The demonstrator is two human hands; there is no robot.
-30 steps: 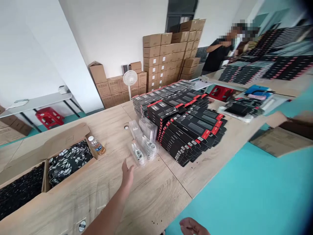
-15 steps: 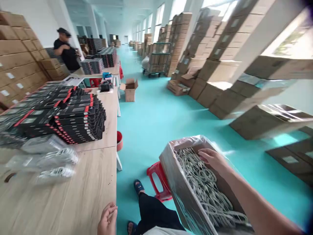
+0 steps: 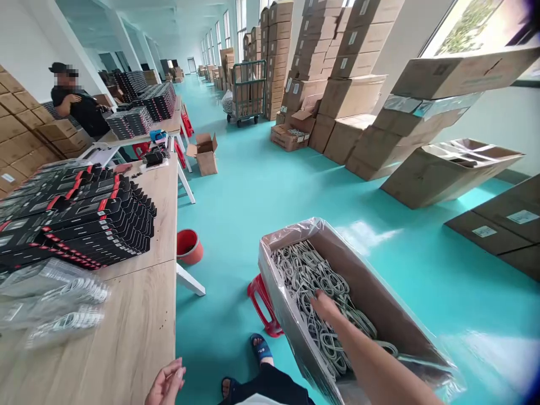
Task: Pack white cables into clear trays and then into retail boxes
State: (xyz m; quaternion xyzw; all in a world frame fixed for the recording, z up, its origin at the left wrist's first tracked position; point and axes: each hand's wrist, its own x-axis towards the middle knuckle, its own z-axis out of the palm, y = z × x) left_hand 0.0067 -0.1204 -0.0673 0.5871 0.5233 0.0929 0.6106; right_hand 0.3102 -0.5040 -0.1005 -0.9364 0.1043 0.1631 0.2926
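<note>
My right hand (image 3: 327, 308) reaches down into a long cardboard box (image 3: 371, 264) lined with clear plastic. Its fingers are curled closed on a coiled cable among the heap of pale grey coiled cables (image 3: 310, 270); the fingertips are partly hidden. Beside the table's near edge, my left hand (image 3: 166, 382) hovers with loosely bent fingers, thumb a little apart, and nothing in it. Clear plastic bags of white cables (image 3: 70, 295) lie on the wooden table (image 3: 135, 315), past my left hand.
Stacked black and red product boxes (image 3: 101, 225) fill the table's far part. A red stool (image 3: 264, 304) is beside the cable box; a red bucket (image 3: 189, 247) stands near the table leg. Cartons (image 3: 350, 95) line the right wall. A co-worker (image 3: 78, 104) stands far left.
My right hand has moved from above the box's far end down onto the cables. My left hand's fingers have loosened slightly. The view has turned right.
</note>
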